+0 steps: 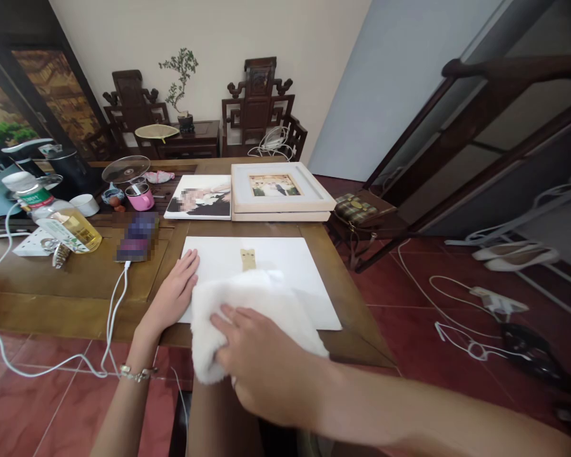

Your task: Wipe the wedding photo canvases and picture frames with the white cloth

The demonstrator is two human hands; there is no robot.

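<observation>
A white flat panel (pixel 285 260), face down with a small hanger tab (pixel 248 259) near its top edge, lies on the wooden table (pixel 76 279). My left hand (pixel 174 293) rests flat on the panel's left edge, fingers stretched out. My right hand (pixel 257 362) presses a fluffy white cloth (pixel 247 304) onto the near part of the panel, fingers curled over the cloth.
Behind the panel lie a canvas photo print (pixel 200 197) and a stack of framed photos (pixel 280 190). To the left are a phone (pixel 137 236) on a white cable, an oil bottle (pixel 61 222), a pink cup (pixel 140 197) and a small fan (pixel 125 169). Cables and shoes litter the red floor at right.
</observation>
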